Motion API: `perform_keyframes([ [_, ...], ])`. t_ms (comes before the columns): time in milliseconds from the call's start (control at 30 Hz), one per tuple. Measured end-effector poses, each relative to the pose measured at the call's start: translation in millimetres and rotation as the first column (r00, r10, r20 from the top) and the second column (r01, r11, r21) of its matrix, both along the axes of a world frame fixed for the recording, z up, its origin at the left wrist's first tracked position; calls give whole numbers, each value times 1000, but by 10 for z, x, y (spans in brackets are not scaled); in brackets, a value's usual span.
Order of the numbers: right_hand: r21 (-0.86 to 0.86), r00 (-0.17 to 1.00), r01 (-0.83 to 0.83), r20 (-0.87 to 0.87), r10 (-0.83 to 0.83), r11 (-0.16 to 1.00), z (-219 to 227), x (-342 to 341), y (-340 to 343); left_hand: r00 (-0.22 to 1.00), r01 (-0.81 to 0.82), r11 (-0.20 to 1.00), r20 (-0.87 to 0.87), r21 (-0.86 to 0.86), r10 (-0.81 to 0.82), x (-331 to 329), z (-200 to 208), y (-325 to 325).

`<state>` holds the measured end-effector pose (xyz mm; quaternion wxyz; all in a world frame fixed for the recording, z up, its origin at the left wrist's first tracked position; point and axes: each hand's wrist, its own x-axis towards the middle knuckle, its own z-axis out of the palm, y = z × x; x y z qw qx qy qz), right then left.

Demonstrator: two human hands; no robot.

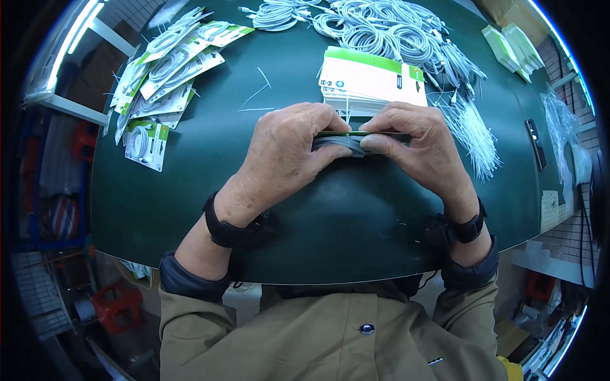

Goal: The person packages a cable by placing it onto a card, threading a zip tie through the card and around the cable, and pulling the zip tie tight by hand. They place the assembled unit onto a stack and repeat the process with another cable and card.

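Note:
Between my two hands, above the middle of the table, a coiled grey cable [338, 145] is pressed against a card seen edge-on. My left hand [289, 141] pinches the left side, thumb on the cable and fingers behind the card. On the other side my right hand [416, 136] does the same. A thin white cable tie [347, 108] sticks up from the card between my fingertips. Just beyond my hands lies a stack of white-and-green cards [372, 75]. Most of the held card is hidden by my fingers.
Carded cables [171, 70] are heaped at the left. A pile of loose coiled cables [387, 28] covers the far side, with a bundle of white cable ties [473, 136] at its right. A dark phone-like object [535, 145] lies near the right edge. Green-and-white boxes [513, 51] stand far right.

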<state>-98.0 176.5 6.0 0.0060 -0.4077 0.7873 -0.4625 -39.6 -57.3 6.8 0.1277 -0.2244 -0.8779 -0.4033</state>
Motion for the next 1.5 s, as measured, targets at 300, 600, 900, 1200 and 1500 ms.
perform_keyframes([
  [300, -26, 994, 68, 92, -65, 997, -44, -3, -25, 996, -44, 998, -83, -45, 40, 25, -33, 32],
  [600, -107, 995, 100, 37, -96, 989, 29, -14, -46, 998, -42, 990, 57, 132, 35, -20, 110, -27],
  [900, -168, 953, 182, -214, -216, 969, 115, -57, 53, 995, -68, 992, 73, 106, 60, -4, 27, -36],
  [1200, 65, 942, 95, -329, -68, 993, 217, 222, -168, 916, -127, 992, -384, 1, 118, 10, 107, 81],
  [1500, -130, 958, 162, 257, -124, 978, 31, 163, -118, 937, -348, 800, 216, 488, 275, -38, -41, 51],
])
